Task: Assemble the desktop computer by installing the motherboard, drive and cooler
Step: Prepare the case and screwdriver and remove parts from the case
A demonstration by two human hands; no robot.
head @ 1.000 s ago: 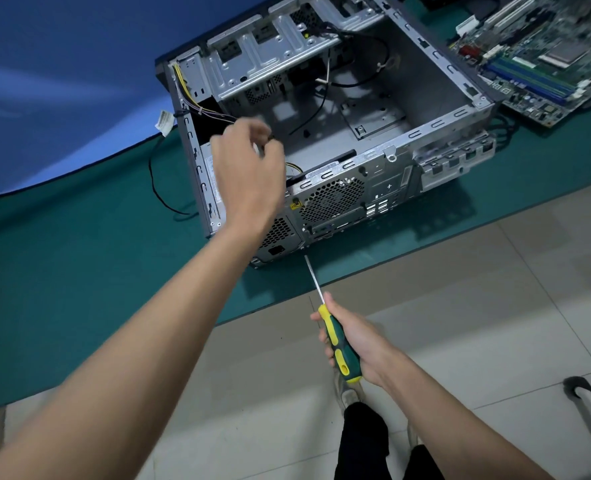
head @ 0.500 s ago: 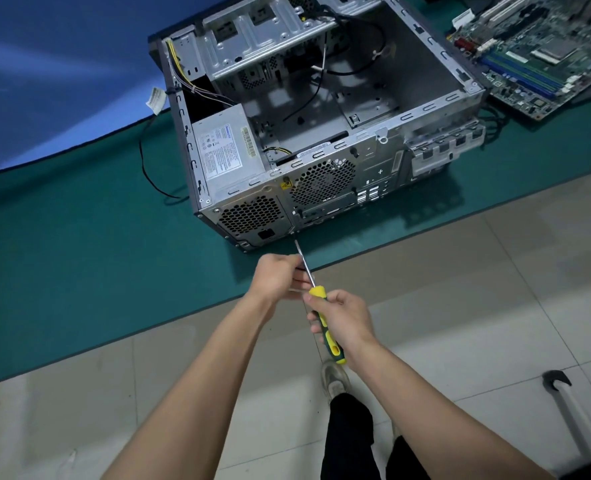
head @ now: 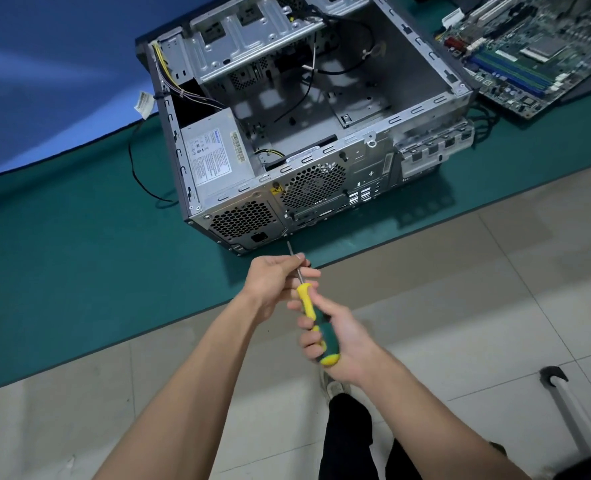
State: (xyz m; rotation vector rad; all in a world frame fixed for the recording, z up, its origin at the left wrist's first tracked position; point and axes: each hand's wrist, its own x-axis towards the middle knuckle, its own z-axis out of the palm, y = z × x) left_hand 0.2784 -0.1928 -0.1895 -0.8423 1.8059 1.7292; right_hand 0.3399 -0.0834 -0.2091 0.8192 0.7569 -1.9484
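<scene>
Our open grey metal computer case (head: 322,133) lies near the green mat's edge (head: 425,216). Just before it, our right hand (head: 339,344) grips the yellow-green screwdriver (head: 316,320); our left hand (head: 273,282) pinches its shaft.

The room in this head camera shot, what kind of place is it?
Probably an improvised PC repair spot on a floor: an open computer case and a bare motherboard lie on a green mat over pale floor tiles.

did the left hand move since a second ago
Yes. The left hand was up at the computer case's power-supply corner; it has come back toward the person, below the case's rear panel, and now pinches the screwdriver shaft.
</scene>
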